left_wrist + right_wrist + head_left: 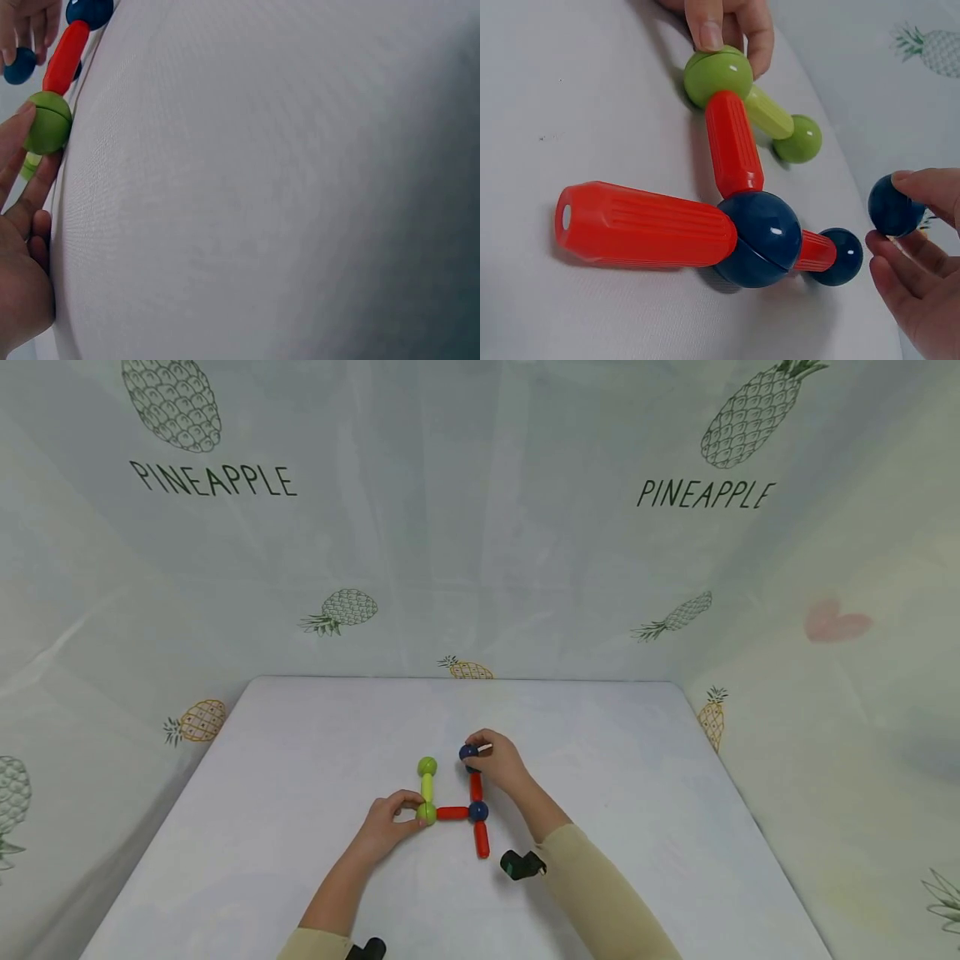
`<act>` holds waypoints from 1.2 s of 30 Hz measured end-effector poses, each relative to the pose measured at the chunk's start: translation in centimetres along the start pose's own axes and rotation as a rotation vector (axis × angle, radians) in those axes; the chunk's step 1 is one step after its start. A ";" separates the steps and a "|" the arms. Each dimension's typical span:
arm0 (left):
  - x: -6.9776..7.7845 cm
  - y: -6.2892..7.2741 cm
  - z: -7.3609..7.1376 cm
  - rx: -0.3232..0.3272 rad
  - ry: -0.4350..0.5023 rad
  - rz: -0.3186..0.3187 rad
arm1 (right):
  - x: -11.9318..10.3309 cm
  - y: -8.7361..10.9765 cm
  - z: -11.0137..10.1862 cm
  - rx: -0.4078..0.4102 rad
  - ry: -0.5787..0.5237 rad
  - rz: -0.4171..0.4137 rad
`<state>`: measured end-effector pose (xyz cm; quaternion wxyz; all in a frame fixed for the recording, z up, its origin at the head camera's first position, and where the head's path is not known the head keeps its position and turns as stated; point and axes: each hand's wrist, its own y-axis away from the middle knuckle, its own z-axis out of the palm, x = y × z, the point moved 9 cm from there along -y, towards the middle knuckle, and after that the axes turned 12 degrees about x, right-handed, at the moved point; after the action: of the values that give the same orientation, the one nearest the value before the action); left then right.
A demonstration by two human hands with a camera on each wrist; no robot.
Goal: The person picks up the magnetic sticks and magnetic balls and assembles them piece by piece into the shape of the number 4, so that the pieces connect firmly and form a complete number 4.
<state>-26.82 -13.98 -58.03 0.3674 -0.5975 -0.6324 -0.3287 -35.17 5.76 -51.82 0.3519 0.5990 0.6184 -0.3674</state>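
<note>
A figure of balls and rods lies on the white table. My left hand (386, 828) pinches its near green ball (49, 124) between thumb and fingers. From that ball, a yellow-green rod (769, 112) leads to another green ball (798, 139), and a red rod (733, 142) leads to the middle blue ball (759, 238). Two more red rods leave the middle ball; the near one (645, 226) has a bare end, the far one (476, 787) ends in a blue ball (838, 257). Beside that end ball, my right hand (926, 259) holds a separate blue ball (895, 206), apart from it in the right wrist view.
The white tabletop (337, 735) spreads around the figure. A pale curtain (480, 527) printed with pineapples hangs behind and at the sides. A dark device (522, 865) sits at the right wrist, and another (366, 949) at the left.
</note>
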 end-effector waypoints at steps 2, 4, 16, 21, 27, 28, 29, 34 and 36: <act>0.1 0.0 -0.1 0.000 0.003 0.009 | 0.0 0.3 -0.1 -0.015 -0.001 0.007; 0.2 0.1 -0.1 0.000 0.005 0.007 | -0.1 0.7 -0.2 -0.025 0.003 0.014; 0.4 0.2 -0.3 0.002 0.001 0.005 | 0.1 2.7 -0.7 -0.058 0.046 0.009; 0.5 0.2 -0.3 0.004 0.014 0.015 | 0.1 3.3 -0.9 -0.063 0.035 0.012; 0.4 0.1 -0.3 0.002 0.029 0.022 | 0.6 4.2 -1.1 -0.061 0.032 0.039; 0.4 0.1 -0.2 0.002 0.027 0.020 | 0.7 4.4 -1.1 -0.062 0.034 0.043; 0.4 0.1 -0.3 0.004 0.027 0.018 | 0.8 4.5 -1.1 -0.062 0.036 0.045; 0.3 0.1 -0.3 0.008 0.022 0.011 | 1.1 5.2 -1.2 -0.071 0.044 0.043; 0.3 0.1 -0.3 0.007 0.024 0.016 | 1.2 5.4 -1.3 -0.071 0.057 0.038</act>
<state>-26.70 -14.07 -57.64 0.3796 -0.5971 -0.6245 -0.3307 -29.77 7.58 -52.45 0.3622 0.6079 0.6293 -0.3212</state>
